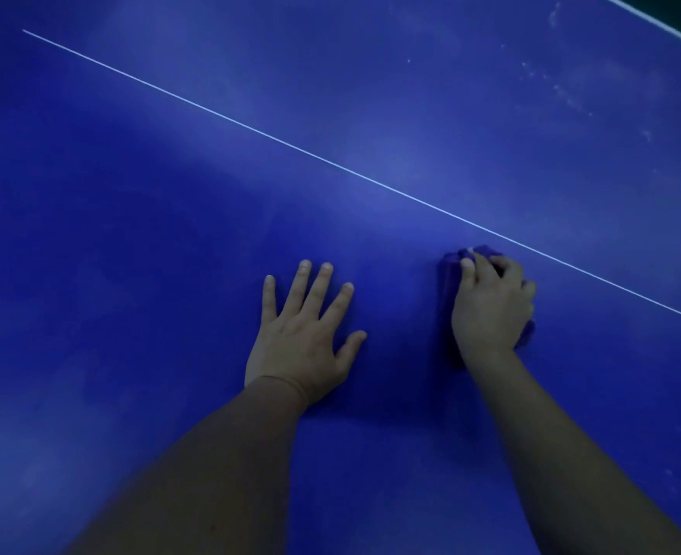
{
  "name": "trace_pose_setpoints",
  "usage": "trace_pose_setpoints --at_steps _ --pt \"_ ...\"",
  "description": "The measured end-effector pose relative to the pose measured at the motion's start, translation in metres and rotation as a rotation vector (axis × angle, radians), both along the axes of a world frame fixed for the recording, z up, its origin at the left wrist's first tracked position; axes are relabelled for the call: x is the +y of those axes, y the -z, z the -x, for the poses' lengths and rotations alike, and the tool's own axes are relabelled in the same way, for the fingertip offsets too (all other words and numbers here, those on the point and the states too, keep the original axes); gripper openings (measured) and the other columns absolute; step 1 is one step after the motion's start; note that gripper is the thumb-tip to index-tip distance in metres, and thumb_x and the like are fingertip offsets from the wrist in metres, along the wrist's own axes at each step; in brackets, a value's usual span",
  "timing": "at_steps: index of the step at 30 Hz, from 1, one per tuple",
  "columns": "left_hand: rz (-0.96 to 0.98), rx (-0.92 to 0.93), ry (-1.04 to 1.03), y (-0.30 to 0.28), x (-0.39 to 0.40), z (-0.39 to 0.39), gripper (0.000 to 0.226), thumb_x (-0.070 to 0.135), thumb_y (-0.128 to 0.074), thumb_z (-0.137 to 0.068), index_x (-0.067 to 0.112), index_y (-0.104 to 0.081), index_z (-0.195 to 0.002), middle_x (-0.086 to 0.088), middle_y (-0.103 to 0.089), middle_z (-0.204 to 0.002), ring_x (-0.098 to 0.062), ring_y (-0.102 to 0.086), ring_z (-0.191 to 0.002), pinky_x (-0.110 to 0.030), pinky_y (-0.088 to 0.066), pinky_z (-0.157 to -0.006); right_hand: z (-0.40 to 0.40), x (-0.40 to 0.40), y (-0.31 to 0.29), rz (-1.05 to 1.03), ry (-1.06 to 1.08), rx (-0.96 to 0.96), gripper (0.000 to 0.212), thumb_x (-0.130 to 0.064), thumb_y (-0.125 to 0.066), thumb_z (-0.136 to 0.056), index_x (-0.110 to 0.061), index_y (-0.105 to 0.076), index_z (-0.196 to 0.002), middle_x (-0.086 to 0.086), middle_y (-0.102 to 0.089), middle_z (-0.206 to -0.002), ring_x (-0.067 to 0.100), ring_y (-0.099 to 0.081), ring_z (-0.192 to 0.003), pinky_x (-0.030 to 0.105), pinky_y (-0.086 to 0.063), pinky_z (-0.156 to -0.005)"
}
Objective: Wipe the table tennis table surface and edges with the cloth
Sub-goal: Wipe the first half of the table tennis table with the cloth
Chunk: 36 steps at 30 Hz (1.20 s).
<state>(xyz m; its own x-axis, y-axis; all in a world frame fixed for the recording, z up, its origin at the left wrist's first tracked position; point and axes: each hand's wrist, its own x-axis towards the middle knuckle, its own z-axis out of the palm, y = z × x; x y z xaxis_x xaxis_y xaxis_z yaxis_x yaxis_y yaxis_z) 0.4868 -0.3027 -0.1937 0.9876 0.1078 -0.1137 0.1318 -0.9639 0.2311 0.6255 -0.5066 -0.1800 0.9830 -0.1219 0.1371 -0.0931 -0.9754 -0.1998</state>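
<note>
The blue table tennis table [170, 218] fills the view, with a thin white centre line [291, 144] running diagonally from upper left to lower right. My right hand [491, 306] grips a bunched purple-blue cloth [449, 270] and presses it on the surface just below the white line. Most of the cloth is hidden under the hand. My left hand [305, 334] lies flat on the table to the left of the cloth, fingers spread and straight, holding nothing.
A white edge stripe [659, 22] marks the table's border at the top right, with dark floor beyond it. Pale dusty smudges and specks [563, 90] show on the surface at the upper right.
</note>
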Motion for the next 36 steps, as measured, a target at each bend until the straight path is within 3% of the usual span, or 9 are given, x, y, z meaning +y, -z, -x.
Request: trace_pose_setpoints --at_steps 4,11,18,24,30,33,36 --pt "0.008 -0.001 0.027 0.001 -0.001 0.000 0.070 0.068 -0.016 -0.097 0.033 -0.023 -0.158 0.001 -0.008 -0.169 -0.025 0.008 -0.156 -0.059 0.005 -0.122 -0.043 0.013 -0.003 -0.029 0.085 0.019 0.040 -0.042 -0.043 -0.105 -0.021 -0.064 -0.132 0.006 -0.049 -0.140 0.039 -0.043 -0.121 0.048 -0.038 -0.095" --pt "-0.006 0.028 0.066 0.002 0.001 -0.001 0.074 0.072 -0.009 -0.095 0.037 -0.018 -0.158 0.005 -0.004 -0.169 -0.024 0.011 -0.155 -0.057 0.009 -0.122 0.002 -0.001 0.001 0.024 -0.270 -0.035 0.035 -0.038 -0.053 -0.102 -0.021 -0.069 -0.127 0.007 -0.058 -0.130 0.040 -0.051 -0.107 0.048 -0.045 -0.084" --pt "-0.005 0.015 0.051 0.000 -0.001 0.000 0.073 0.073 -0.010 -0.094 0.039 -0.017 -0.158 0.006 -0.007 -0.169 -0.022 0.008 -0.155 -0.056 0.008 -0.123 -0.046 -0.002 -0.002 -0.027 -0.053 0.038 0.040 -0.044 -0.045 -0.104 -0.024 -0.064 -0.133 0.005 -0.051 -0.138 0.037 -0.044 -0.121 0.047 -0.039 -0.096" --pt "0.041 0.051 0.060 -0.004 0.002 0.000 0.074 0.069 -0.008 -0.091 0.041 -0.012 -0.159 0.009 0.002 -0.169 -0.018 0.015 -0.154 -0.052 0.013 -0.122 0.020 -0.040 -0.007 0.029 -0.460 0.037 0.034 -0.038 -0.051 -0.103 -0.027 -0.068 -0.130 0.005 -0.058 -0.131 0.038 -0.053 -0.109 0.048 -0.046 -0.090" --pt "0.014 0.091 -0.038 -0.009 -0.024 0.001 0.076 0.067 -0.001 -0.092 0.034 -0.004 -0.160 0.003 0.011 -0.169 -0.021 0.023 -0.152 -0.057 0.019 -0.118 -0.021 -0.083 -0.007 -0.060 -0.108 0.059 0.039 -0.040 -0.045 -0.105 -0.019 -0.067 -0.129 0.008 -0.054 -0.133 0.040 -0.047 -0.116 0.044 -0.038 -0.098" --pt "0.012 0.072 -0.097 -0.002 -0.061 0.009 0.076 0.069 -0.001 -0.094 0.031 0.002 -0.160 -0.001 0.014 -0.169 -0.021 0.023 -0.152 -0.061 0.014 -0.118 -0.055 -0.058 -0.006 -0.063 -0.084 0.077 0.041 -0.045 -0.041 -0.105 -0.023 -0.066 -0.128 0.005 -0.051 -0.136 0.037 -0.045 -0.120 0.045 -0.039 -0.099" --pt "-0.021 0.037 -0.122 0.004 -0.065 0.009 0.075 0.068 -0.008 -0.096 0.029 -0.004 -0.161 -0.003 0.005 -0.169 -0.022 0.015 -0.154 -0.061 0.010 -0.120 -0.065 -0.026 0.000 -0.030 -0.175 0.032 0.040 -0.047 -0.043 -0.104 -0.026 -0.067 -0.127 0.004 -0.053 -0.135 0.038 -0.047 -0.116 0.046 -0.040 -0.094"
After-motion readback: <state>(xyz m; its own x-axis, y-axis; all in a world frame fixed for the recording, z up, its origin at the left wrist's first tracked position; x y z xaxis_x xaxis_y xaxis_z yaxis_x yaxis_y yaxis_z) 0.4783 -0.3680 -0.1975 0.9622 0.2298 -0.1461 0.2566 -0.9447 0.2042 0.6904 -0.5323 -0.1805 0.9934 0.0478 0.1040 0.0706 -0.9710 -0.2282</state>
